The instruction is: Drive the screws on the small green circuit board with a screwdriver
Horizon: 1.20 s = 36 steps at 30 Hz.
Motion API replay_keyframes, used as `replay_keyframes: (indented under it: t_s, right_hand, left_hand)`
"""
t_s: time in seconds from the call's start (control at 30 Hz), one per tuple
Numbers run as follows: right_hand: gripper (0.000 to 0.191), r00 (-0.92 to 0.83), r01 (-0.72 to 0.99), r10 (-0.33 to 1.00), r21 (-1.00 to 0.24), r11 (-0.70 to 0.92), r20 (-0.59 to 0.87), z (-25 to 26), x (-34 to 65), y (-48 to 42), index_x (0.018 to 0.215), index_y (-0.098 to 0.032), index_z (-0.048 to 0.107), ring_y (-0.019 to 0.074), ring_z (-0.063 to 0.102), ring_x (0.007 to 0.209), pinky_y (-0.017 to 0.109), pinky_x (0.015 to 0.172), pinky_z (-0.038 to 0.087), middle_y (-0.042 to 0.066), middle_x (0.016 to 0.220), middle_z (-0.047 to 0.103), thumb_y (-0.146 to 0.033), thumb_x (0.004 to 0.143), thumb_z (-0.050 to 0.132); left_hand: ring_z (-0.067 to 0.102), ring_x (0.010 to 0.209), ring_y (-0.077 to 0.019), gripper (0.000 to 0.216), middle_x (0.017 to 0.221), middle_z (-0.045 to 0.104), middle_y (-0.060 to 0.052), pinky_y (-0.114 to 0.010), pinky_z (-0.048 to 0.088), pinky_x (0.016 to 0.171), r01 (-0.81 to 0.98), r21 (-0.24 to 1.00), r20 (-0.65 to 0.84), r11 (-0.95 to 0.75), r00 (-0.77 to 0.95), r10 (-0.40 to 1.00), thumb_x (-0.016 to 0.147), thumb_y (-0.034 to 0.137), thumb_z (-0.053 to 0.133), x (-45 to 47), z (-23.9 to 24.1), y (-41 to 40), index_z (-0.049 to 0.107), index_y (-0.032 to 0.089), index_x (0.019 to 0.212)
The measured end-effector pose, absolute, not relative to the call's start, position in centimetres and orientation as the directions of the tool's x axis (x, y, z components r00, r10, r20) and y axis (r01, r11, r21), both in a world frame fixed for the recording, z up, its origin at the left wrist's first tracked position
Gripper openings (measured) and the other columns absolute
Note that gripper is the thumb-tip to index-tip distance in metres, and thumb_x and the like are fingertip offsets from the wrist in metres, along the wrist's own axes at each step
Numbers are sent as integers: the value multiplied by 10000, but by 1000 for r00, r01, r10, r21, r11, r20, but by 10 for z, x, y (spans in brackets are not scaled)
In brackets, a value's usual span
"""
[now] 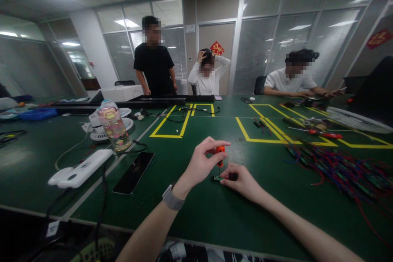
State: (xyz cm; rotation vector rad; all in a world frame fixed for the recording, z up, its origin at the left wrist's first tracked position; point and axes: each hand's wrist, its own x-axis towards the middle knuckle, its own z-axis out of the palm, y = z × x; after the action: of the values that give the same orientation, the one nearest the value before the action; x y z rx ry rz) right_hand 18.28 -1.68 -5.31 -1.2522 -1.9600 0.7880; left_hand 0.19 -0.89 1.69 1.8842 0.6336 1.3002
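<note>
My left hand (204,159) is closed around the orange and black handle of a small screwdriver (220,156), which stands upright. Its thin shaft points down at a small green circuit board (216,179) lying on the green table (196,221). Whether the tip touches a screw is too small to tell. My right hand (241,180) pinches the right end of the board between thumb and fingers, partly hiding it. A dark piece shows beneath those fingers. A watch with a grey band (173,198) is on my left wrist.
A phone (134,172), a white device (81,170) and a clear bottle (114,127) stand or lie to the left. A heap of wired boards (334,172) and a red-handled screwdriver (325,133) are at right. Three people are across the table, beyond yellow tape (167,136).
</note>
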Motion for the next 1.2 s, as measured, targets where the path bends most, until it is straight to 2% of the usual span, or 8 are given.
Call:
replay_keyframes:
  t_s: [0.13, 0.33, 0.43, 0.63, 0.83, 0.93, 1.07, 1.2]
  right_hand:
    - [63, -318, 511, 923, -780, 360, 217, -54, 183, -16, 752, -175, 751, 166, 574, 713, 290, 684, 462, 10, 750, 606, -216, 721, 714]
    - [65, -314, 511, 923, -779, 363, 223, -55, 183, -16, 744, -166, 747, 164, 566, 710, 290, 681, 455, 9, 740, 604, -212, 715, 712]
    - [71, -314, 511, 924, -781, 359, 219, -54, 182, -16, 749, -160, 749, 163, 562, 703, 289, 675, 455, 11, 736, 602, -212, 716, 714]
    - [42, -312, 519, 928, -781, 348, 206, -51, 182, -18, 744, -168, 743, 163, 573, 720, 282, 682, 457, 13, 751, 610, -185, 719, 714]
    - [44, -307, 516, 928, -782, 349, 212, -53, 181, -17, 746, -171, 744, 167, 575, 726, 277, 681, 450, 15, 757, 615, -168, 718, 711]
    - [44, -285, 521, 936, -786, 334, 209, -54, 180, -17, 732, -171, 737, 165, 576, 720, 271, 671, 448, 12, 749, 618, -152, 702, 711]
    - [59, -284, 519, 933, -783, 342, 218, -56, 180, -17, 741, -171, 737, 164, 582, 725, 271, 684, 455, 14, 756, 620, -149, 702, 698]
    - [54, -295, 520, 926, -773, 362, 235, -60, 180, -15, 730, -166, 730, 166, 584, 720, 271, 678, 452, 14, 740, 614, -148, 699, 689]
  left_hand:
    - [580, 880, -156, 285, 927, 580, -29, -278, 500, 807, 36, 770, 586, -637, 354, 729, 925, 257, 579, 2, 18, -10, 673, 252, 1193]
    - [608, 1122, -219, 342, 1250, 610, -98, -374, 477, 981, -72, 782, 592, -620, 398, 701, 989, 236, 440, 2, 20, -13, 596, 228, 1294]
    - [640, 1049, -212, 324, 1178, 639, -104, -357, 516, 919, -83, 799, 579, -596, 374, 725, 981, 239, 460, 3, 19, -13, 612, 208, 1265]
    - [609, 876, -171, 172, 944, 605, -53, -274, 528, 779, -23, 786, 594, -617, 302, 746, 872, 241, 645, 3, 18, -11, 723, 189, 1015]
    - [605, 1087, -227, 257, 1136, 654, -100, -359, 489, 949, -71, 782, 608, -619, 299, 735, 966, 255, 481, 0, 26, -14, 710, 172, 1048]
    - [657, 965, -211, 247, 1048, 675, -93, -324, 534, 825, -112, 827, 556, -551, 305, 773, 959, 271, 505, 0, 25, -13, 683, 164, 1094]
    - [624, 827, -165, 162, 903, 631, -57, -266, 521, 737, -41, 792, 600, -610, 242, 763, 890, 278, 626, 0, 22, -10, 727, 164, 945]
    - [622, 887, -177, 191, 968, 627, -66, -276, 518, 774, -30, 788, 603, -615, 234, 762, 900, 296, 609, 0, 21, -10, 725, 176, 993]
